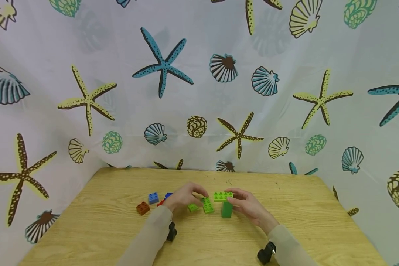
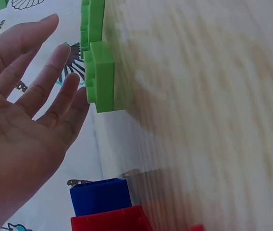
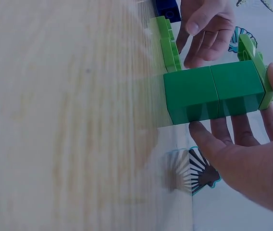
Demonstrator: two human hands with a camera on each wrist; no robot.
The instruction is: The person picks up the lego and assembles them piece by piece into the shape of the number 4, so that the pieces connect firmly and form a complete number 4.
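Dark green, glossy plastic bricks (image 3: pixel 192 98), 2 of them stacked, make a squat tower on the pale, streak-grained wooden table (image 1: pixel 113 229), right of the loose pieces. Across its top lies a thin lime-green plastic plate with round studs (image 1: pixel 221 197), jutting out on the left. The right hand (image 1: pixel 249 207) pinches this plate near its right end between thumb and fingers, with other fingers along the tower's side. The left hand (image 1: pixel 186 195) is spread, fingers loosely bent, over 2 loose lime-green studded plates, 1 longer (image 1: pixel 207 205) and 1 shorter (image 1: pixel 193 208); whether a fingertip touches either, I cannot tell.

The likeliest trouble is leverage: pressure on the jutting end could tip the narrow tower or pop the plate off, particularly if its studs are not fully seated, which these views do not settle. A sideways nudge from the right fingers could topple it too. The loose plates lie low and flat, so smooth fingertips might skid them along the wood.

Farther left sit chunkier pieces: a rust-brown studded plastic brick (image 1: pixel 142 208), a mid-blue studded square brick (image 1: pixel 153 198), and a red (image 2: pixel 112 220) and a dark blue plastic brick (image 2: pixel 101 198), partly hidden in the head view by the left hand.
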